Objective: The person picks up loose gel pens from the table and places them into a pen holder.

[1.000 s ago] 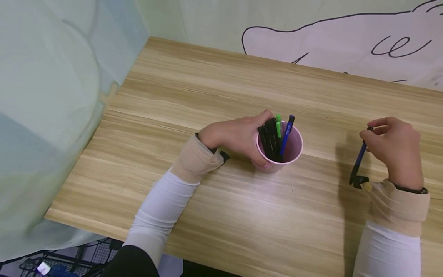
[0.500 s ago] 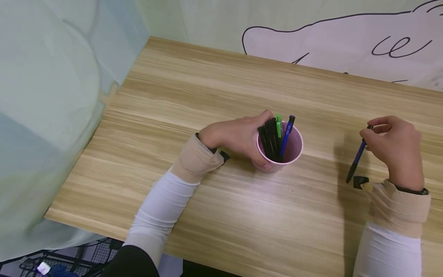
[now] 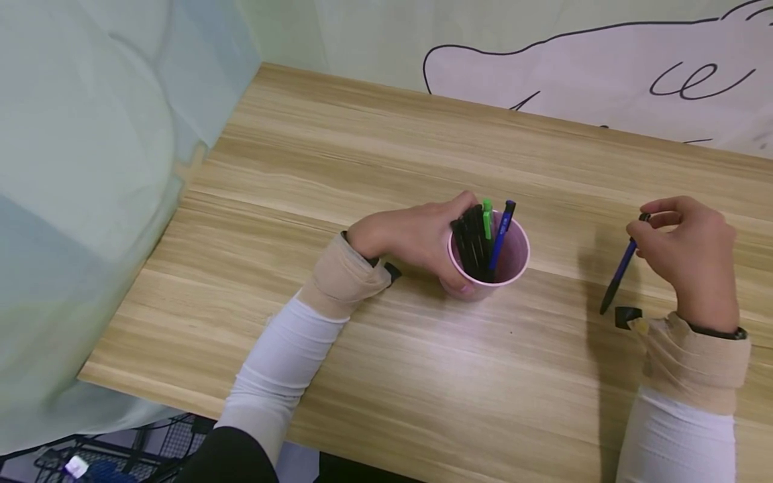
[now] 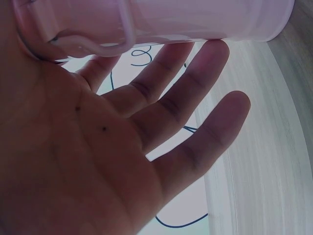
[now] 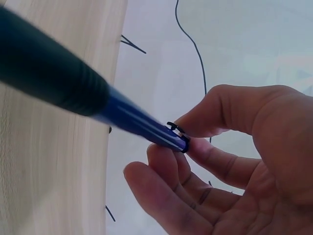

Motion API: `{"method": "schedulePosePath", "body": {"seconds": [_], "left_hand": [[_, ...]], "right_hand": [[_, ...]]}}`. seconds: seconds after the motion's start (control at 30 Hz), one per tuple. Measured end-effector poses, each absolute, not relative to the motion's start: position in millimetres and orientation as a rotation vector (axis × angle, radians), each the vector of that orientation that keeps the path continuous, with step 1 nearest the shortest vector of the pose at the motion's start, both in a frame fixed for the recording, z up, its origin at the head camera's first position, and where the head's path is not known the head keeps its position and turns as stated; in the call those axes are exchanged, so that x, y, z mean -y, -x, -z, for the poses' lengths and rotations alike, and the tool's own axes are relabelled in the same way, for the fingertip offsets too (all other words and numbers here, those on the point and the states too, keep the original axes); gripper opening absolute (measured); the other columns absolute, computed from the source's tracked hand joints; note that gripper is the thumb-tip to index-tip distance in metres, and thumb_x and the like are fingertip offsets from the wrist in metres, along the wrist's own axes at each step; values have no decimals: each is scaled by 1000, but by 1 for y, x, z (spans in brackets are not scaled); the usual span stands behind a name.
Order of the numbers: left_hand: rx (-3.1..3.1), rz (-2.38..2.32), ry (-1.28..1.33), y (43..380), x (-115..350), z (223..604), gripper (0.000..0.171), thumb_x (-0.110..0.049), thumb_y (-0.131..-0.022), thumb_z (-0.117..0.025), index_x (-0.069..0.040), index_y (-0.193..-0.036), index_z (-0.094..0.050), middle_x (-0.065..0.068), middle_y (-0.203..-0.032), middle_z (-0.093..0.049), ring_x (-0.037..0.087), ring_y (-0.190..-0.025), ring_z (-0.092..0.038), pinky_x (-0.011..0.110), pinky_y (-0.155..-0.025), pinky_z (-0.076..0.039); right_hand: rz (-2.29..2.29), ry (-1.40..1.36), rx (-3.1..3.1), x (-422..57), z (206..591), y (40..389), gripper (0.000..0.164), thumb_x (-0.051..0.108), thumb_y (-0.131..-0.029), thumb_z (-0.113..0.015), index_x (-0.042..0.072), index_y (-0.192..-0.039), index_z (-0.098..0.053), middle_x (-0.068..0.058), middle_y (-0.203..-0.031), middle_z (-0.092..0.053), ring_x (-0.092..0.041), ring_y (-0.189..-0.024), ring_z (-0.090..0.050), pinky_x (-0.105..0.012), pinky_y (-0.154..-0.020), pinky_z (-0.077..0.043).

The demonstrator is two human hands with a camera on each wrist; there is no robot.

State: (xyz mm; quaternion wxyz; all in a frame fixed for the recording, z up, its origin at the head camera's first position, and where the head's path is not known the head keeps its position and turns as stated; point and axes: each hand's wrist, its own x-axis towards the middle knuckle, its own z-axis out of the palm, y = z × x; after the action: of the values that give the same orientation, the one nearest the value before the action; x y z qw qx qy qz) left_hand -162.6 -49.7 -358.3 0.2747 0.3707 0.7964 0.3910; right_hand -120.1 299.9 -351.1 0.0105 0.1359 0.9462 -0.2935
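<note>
My left hand (image 3: 423, 238) grips a pink cup (image 3: 516, 258) by its left side, thumb at the front and fingers round the back. The cup stands on the table, tilted slightly or upright; I cannot tell which. Inside it lean several black pens (image 3: 470, 241), a green pen (image 3: 487, 218) and a blue pen (image 3: 501, 235). To the right, my right hand (image 3: 691, 251) pinches another blue pen (image 3: 622, 272) near its clip end between thumb and fingers. Its dark grip end (image 5: 54, 68) points down and to the left, towards the table.
The wooden table (image 3: 290, 168) runs back to a pale wall sheet (image 3: 592, 67) with black line drawings. A pale curtain (image 3: 90, 201) hangs along the left edge. A black wire rack (image 3: 121, 456) is below the front left edge.
The pen in my right hand has swung slightly, its lower end shifting left and up. The right hand has risen a little. My left hand and the cup hold still.
</note>
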Motion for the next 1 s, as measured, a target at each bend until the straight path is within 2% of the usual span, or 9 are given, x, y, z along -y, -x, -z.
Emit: {"method": "schedulePosePath", "body": {"seconds": [0.27,0.63,1.0], "left_hand": [[-2154,-1038,-999,162,50,358,93,-44,-61,-94,-17,-132,-39,-3,-123,-57,11,-115,-54,28,-100,-42],[-2153,-1035,-990,162,50,357,93,-43,-62,-94,-17,-133,-39,-2,-123,-58,12,-115,-54,29,-99,-42],[-2152,-1036,-995,162,50,357,94,-43,-61,-94,-17,-133,-38,-2,-124,-57,11,-116,-53,28,-100,-42]], "right_hand": [[944,-436,-2972,-298,350,120,43,22,-94,-55,-1,-130,-58,-21,-117,-61,15,-50,-50,-21,-47,-45],[1007,-463,-3080,-293,350,121,39,21,-93,-57,2,-128,-60,-3,-103,-56,18,-54,-48,-12,-51,-41],[1044,-513,-3135,-289,346,119,36,21,-93,-57,8,-125,-61,12,-95,-51,15,-56,-49,-11,-52,-40]]}}
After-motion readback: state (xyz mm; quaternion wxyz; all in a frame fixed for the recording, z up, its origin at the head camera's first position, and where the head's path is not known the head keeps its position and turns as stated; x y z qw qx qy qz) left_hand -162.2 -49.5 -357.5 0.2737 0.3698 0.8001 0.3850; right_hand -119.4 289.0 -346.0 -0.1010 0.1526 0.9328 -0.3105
